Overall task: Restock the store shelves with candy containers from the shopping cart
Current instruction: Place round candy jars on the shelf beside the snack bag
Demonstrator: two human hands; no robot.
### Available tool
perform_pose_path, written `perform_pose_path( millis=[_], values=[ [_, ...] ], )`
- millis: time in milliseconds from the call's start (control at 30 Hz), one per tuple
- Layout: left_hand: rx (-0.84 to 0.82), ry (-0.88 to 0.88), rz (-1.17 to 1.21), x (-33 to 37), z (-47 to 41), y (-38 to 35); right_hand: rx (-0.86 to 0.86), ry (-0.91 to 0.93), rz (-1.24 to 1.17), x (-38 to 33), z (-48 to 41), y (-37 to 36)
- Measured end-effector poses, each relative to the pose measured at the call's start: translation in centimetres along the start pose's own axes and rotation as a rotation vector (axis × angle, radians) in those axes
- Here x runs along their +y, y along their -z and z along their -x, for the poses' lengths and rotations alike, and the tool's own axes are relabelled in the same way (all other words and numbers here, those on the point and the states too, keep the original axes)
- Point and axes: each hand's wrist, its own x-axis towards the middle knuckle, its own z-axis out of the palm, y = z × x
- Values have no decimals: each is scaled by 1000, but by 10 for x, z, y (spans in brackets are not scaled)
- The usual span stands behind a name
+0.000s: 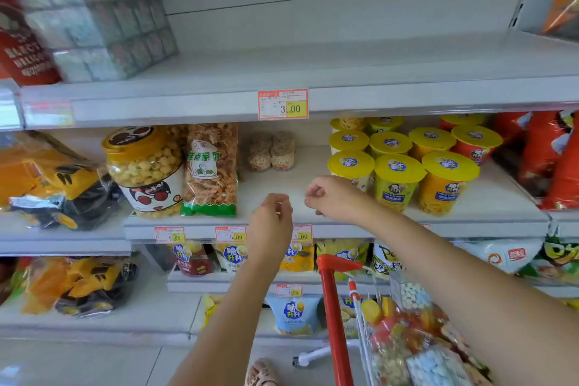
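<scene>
Two small clear candy containers stand side by side at the back of the middle shelf, in the gap between a noodle snack bag and yellow-lidded cups. My left hand and my right hand hover at the shelf's front edge, well in front of the containers. On both hands the fingers are loosely curled and hold nothing. The shopping cart, with a red handle, stands at the lower right. It carries several clear containers of coloured candy.
A popcorn jar and the noodle snack bag stand left of the gap, the yellow-lidded cups right of it. The upper shelf holds boxes at its left. Snack bags fill the lower shelves.
</scene>
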Motion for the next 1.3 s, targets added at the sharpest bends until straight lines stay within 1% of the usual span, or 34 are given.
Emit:
perform_pose_path(
  millis=[133, 233, 367, 433, 500, 567, 633, 733, 800, 833, 1000, 1133, 1200, 1300],
  values=[
    [-100, -64, -33, 17, 54, -4, 67, 7, 155, 36, 63, 34],
    [-281, -119, -73, 17, 91, -22, 38, -35, 265, 69, 104, 55],
    [-557, -190, -170, 0, 128, -54, -141, -165, 376, 118, 143, 63],
    [-673, -213, -219, -6, 143, -65, -244, -231, 403, 143, 160, 60],
    [-758, -238, -282, -10, 153, -72, -319, -258, 431, 166, 174, 53],
    [-810, -261, -317, -8, 158, -75, -362, -241, 458, 182, 185, 47],
    [-863, -236, -315, -3, 158, -78, -374, -211, 452, 189, 193, 44],
    [-917, -166, -306, 1, 155, -84, -334, -228, 406, 198, 196, 45],
    [-960, -147, -298, 5, 156, -89, -290, -251, 400, 209, 194, 47],
    [-980, -143, -305, 7, 156, -91, -294, -263, 389, 214, 194, 47],
    [-1032, -108, -326, 11, 152, -98, -388, -325, 248, 223, 184, 46],
    [-1116, -110, -332, 17, 152, -92, -452, -340, 251, 226, 171, 43],
    [-1164, -147, -312, 16, 153, -92, -480, -337, 235, 227, 168, 44],
    [-1175, -196, -362, 20, 154, -94, -456, -327, 169, 233, 165, 47]
  ],
)
